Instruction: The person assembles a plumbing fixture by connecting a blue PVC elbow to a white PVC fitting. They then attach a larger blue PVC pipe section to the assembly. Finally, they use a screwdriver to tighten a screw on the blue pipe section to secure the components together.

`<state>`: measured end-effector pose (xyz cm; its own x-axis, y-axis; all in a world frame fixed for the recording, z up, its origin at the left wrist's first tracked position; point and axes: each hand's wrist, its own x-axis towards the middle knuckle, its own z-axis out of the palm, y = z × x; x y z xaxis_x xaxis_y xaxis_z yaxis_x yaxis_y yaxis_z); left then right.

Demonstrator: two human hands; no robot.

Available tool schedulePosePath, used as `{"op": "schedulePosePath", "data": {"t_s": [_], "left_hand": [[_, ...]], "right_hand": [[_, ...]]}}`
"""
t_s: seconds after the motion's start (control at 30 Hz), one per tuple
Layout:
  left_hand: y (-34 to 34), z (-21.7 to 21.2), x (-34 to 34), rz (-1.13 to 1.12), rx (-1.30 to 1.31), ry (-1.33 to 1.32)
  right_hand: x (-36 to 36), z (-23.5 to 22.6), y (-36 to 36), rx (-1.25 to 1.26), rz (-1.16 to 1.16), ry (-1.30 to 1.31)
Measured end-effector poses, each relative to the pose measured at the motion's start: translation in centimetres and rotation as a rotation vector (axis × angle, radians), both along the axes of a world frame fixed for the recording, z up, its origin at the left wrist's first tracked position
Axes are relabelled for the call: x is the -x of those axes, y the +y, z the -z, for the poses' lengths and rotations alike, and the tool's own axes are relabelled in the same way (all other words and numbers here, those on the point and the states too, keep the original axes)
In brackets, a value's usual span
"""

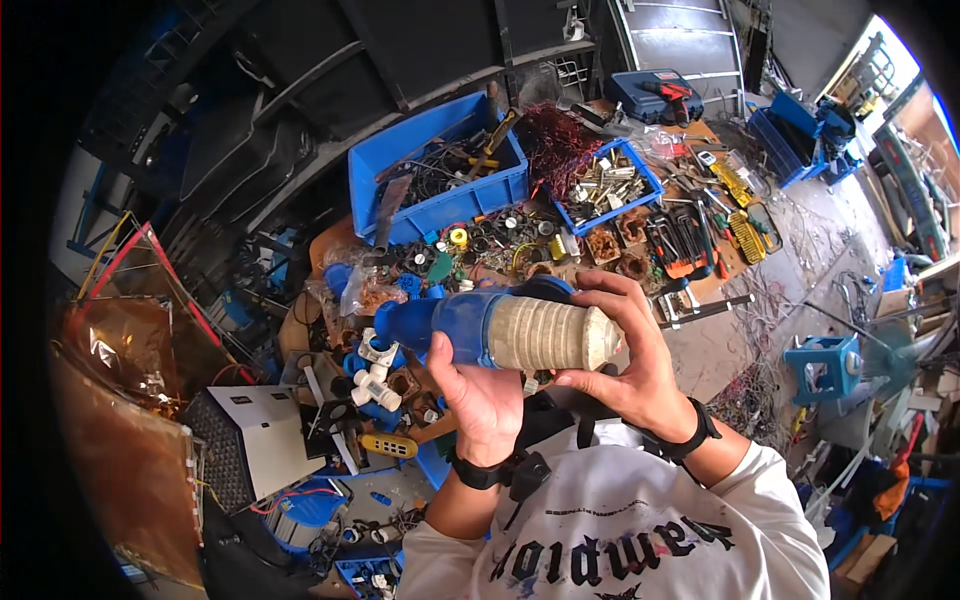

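Note:
Held sideways in front of my chest is a blue-and-cream cylinder (545, 332) that looks like an industrial plug connector. Its blue end (405, 322) points left, and the ribbed cream end, narrowing to a rounded tip, points right. My left hand (482, 402) supports the blue body from below, thumb up along the near side. With fingers over the far side and thumb beneath, my right hand (638, 365) grips the cream end. A dark blue round part (545, 288) shows just behind it; I cannot tell whether it is attached.
Beyond my hands, a cluttered bench holds a blue crate (440, 205) of scrap, a blue tray (610, 185) of metal pieces, hex keys (685, 238) and a red drill (675, 95) on a case. White pipe fittings (376, 375) lie left; a blue stool (825, 368) stands right.

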<state>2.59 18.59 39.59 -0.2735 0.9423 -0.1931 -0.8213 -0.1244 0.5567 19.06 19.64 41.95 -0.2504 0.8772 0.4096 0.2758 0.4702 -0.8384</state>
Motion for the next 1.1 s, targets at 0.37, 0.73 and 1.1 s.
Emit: {"op": "schedulePosePath", "data": {"t_s": [0.37, 0.73, 1.1], "left_hand": [[-0.8, 1.0, 0.8, -0.019, -0.201, 0.51], [-1.0, 0.7, -1.1, 0.2, -0.14, 0.549], [0.5, 1.4, 5.0, -0.419, -0.353, 1.391]], "right_hand": [[-1.1, -0.7, -0.8, -0.037, -0.027, -0.388], [-1.4, 0.1, -1.9, 0.028, 0.103, -0.718], [-4.2, 1.9, -1.2, 0.095, 0.091, -0.704]]}}
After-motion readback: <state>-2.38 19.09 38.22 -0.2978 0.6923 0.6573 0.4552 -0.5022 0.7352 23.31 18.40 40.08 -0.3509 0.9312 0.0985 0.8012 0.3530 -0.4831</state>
